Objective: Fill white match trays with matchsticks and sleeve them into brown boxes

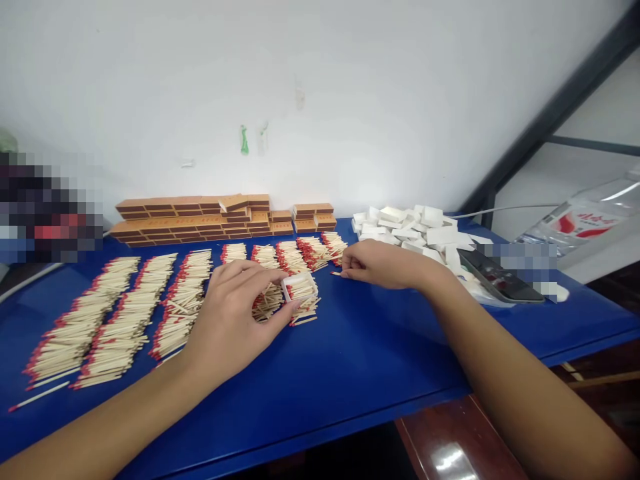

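On the blue table [360, 353], the left hand [235, 313] is half closed, thumb and fingertips pinching one white tray [300, 285]. The tray lies open side up over a loose pile, its long axis roughly left to right, with matches inside. The right hand [377, 265] is curled, fingertips at one match [335, 273]; whether it grips is unclear. Three long match rows [125, 313] lie left, five small piles [290, 255] behind.

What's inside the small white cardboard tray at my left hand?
The small white cardboard tray, gripped by the left hand, holds pale wooden matchsticks with red heads. The top layer hides how deep they are stacked.
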Tool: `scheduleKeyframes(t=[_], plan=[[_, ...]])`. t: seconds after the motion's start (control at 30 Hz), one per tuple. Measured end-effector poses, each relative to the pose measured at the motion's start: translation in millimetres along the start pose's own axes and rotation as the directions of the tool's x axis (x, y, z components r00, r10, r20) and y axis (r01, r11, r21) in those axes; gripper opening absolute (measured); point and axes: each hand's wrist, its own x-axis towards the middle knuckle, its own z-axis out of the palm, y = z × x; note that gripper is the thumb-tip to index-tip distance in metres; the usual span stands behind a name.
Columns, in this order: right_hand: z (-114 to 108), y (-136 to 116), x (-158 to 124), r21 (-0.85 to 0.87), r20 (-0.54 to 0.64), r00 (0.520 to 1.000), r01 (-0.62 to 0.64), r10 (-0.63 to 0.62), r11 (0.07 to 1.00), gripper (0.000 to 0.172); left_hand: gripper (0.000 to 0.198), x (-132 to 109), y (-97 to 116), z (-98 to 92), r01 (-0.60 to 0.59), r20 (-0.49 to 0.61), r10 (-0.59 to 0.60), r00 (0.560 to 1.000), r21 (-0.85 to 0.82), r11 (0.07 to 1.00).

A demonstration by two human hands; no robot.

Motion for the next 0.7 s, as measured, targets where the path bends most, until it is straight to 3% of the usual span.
scheduleKeyframes(t=[0.13, 0.3, 0.47, 0.6, 0.7], plan=[[-6.8, -7.7, -6.0, 0.087, -0.048, 0.993, 0.113, -0.109, 0.99, 0.022, 0.024, 0.1, -0.4, 1.4, 0.006, -0.004, -0.006, 1.0, 0.003, 1.0], [-9.9, -37.9, -15.5, 0.179, -0.279, 0.929, 0.3, -0.244, 0.937, 0.02, 0.025, -0.9, -1.1, 2.5, 0.013, 0.018, -0.014, 1.0, 0.002, 1.0], [7.8, -57.9, -13.9, 0.175, -0.289, 0.882, 0.431, -0.372, 0.885, 0.012, 0.025, -1.1, -0.8, 1.7, 0.009, 0.042, -0.009, 0.999, 0.003, 1.0], [5.5, -52.8, -13.1, 0.155, -0.32, 0.881, 0.412, -0.349, 0.898, 0.013, 0.025, -0.4, -0.9, 1.4, 0.013, 0.045, -0.014, 0.999, 0.01, 1.0], [-6.0, -36.0, -12.9, 0.067, -0.396, 0.895, 0.252, -0.206, 0.965, 0.018, 0.025, 0.0, -0.8, 1.2, 0.022, 0.044, -0.023, 0.999, 0.017, 1.0]])
